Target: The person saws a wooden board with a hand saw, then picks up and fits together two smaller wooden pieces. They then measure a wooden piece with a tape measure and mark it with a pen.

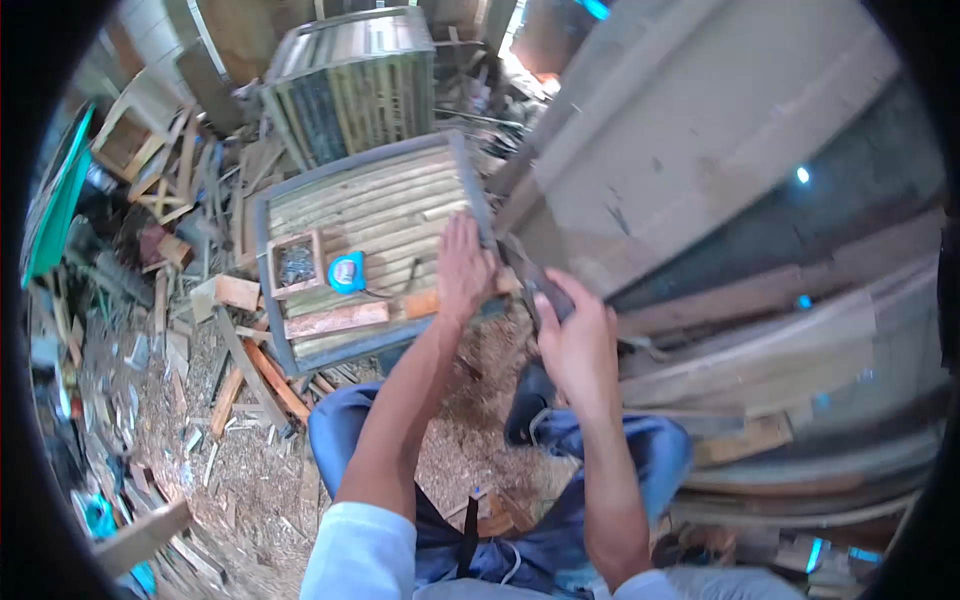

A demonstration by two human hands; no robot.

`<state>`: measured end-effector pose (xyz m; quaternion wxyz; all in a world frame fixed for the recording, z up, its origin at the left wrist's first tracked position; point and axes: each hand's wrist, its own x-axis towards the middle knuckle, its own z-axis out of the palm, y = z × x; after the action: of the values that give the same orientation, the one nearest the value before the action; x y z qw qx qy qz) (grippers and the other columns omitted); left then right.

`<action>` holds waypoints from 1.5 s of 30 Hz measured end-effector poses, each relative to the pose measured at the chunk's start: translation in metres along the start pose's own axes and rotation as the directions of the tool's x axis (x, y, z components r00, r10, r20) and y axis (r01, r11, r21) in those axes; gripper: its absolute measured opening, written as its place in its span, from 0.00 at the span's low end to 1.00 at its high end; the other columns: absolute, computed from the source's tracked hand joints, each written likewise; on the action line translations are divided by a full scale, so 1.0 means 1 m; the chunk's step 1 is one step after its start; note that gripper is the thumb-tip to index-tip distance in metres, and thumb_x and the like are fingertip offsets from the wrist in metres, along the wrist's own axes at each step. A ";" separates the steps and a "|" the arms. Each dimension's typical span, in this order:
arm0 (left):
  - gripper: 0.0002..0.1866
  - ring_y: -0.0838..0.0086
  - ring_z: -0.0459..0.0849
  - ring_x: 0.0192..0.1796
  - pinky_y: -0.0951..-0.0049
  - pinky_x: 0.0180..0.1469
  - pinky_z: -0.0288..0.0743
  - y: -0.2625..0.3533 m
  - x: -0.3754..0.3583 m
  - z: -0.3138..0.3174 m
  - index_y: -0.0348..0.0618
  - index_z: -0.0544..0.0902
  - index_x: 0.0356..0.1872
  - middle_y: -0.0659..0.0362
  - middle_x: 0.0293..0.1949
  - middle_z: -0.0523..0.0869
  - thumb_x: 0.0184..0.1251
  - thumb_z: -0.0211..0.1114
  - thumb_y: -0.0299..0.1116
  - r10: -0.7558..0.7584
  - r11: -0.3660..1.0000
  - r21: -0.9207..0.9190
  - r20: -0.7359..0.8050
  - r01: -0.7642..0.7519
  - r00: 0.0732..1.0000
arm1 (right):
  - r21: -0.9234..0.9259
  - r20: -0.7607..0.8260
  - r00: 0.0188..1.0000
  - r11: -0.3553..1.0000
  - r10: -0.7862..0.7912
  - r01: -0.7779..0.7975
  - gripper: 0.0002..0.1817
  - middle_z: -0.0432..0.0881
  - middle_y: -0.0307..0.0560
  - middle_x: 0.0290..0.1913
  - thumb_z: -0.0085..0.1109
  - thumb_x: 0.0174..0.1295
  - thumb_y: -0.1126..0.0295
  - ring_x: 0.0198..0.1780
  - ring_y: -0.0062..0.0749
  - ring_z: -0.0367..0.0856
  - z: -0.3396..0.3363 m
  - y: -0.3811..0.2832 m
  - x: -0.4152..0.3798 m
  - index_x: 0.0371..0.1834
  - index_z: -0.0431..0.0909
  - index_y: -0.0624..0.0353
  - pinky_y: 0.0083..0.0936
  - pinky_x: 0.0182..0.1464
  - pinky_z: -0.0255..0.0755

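Wood piece (421, 303) under flat left hand (465, 270), dark tool (548, 292) in right hand's (578, 340) grasp; tape measure (347, 272) label blurred.

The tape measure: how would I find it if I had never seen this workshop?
Start with the slatted wooden tabletop in a grey frame, where the left hand rests. On it, find the small wooden box of metal bits. The tape measure lies beside it, rounded and bright blue among wooden pieces.
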<state>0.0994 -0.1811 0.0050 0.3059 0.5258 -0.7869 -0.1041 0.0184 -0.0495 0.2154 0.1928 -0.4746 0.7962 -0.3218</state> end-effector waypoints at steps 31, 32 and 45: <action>0.29 0.57 0.61 0.75 0.57 0.76 0.53 0.007 0.008 -0.018 0.33 0.70 0.61 0.46 0.71 0.67 0.57 0.57 0.35 -0.040 0.999 -0.033 0.022 0.041 0.999 | -0.294 0.509 0.836 0.954 0.205 -0.054 0.24 0.76 0.45 0.16 0.60 0.68 0.57 0.14 0.30 0.75 0.008 -0.079 0.140 0.29 0.80 0.73 0.31 0.20 0.70; 0.29 0.57 0.61 0.75 0.57 0.76 0.53 0.006 0.006 -0.019 0.33 0.70 0.61 0.46 0.71 0.67 0.57 0.57 0.35 -0.041 0.999 -0.031 0.022 0.042 0.999 | -0.252 0.475 0.866 0.967 0.157 -0.037 0.24 0.79 0.53 0.22 0.60 0.66 0.56 0.23 0.38 0.79 0.006 -0.072 0.125 0.30 0.81 0.75 0.34 0.29 0.73; 0.30 0.55 0.62 0.75 0.57 0.75 0.54 0.007 0.008 -0.020 0.32 0.70 0.60 0.45 0.68 0.69 0.55 0.57 0.35 -0.022 0.999 -0.046 -0.015 0.022 1.000 | 0.205 -0.090 0.996 0.979 0.015 0.004 0.23 0.83 0.66 0.52 0.62 0.65 0.69 0.54 0.48 0.84 0.033 0.056 -0.070 0.61 0.75 0.68 0.32 0.57 0.74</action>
<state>0.1039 -0.1825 0.0271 0.3228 0.5280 -0.7761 -0.1214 0.0365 0.0207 0.1525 0.2049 -0.4350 0.7681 -0.4229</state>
